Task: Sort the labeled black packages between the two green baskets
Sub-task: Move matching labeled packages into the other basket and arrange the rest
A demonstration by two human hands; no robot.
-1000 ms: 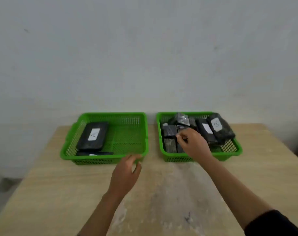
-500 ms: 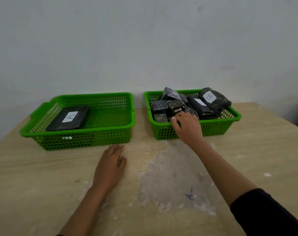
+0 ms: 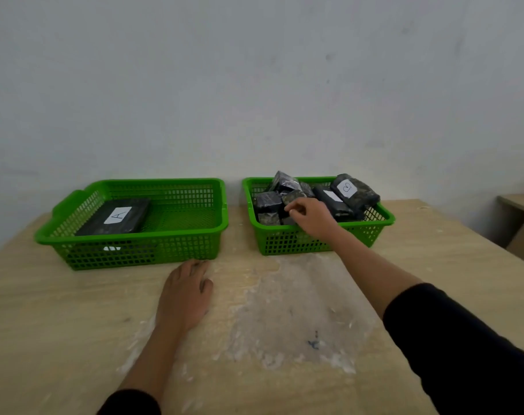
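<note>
Two green baskets stand side by side at the table's far edge. The left basket (image 3: 222, 205) holds a black package labeled A (image 3: 117, 218), with another label showing through its front mesh. The right basket (image 3: 380, 223) is piled with several black packages; one at the back right carries a white label (image 3: 352, 191). My right hand (image 3: 311, 217) reaches over that basket's front rim, its fingertips pinching a small black package (image 3: 292, 196) in the pile. My left hand (image 3: 186, 295) lies flat on the table, just in front of the left basket, holding nothing.
A wooden table (image 3: 60, 319) has a worn whitish patch (image 3: 293, 313) in the middle with a small blue mark. A plain wall rises right behind the baskets. A low wooden piece of furniture (image 3: 521, 226) stands off the right edge.
The view has dropped lower and closer to the table. My right hand went from the basket's front rim deeper into the pile. My left hand settled flat on the table.
</note>
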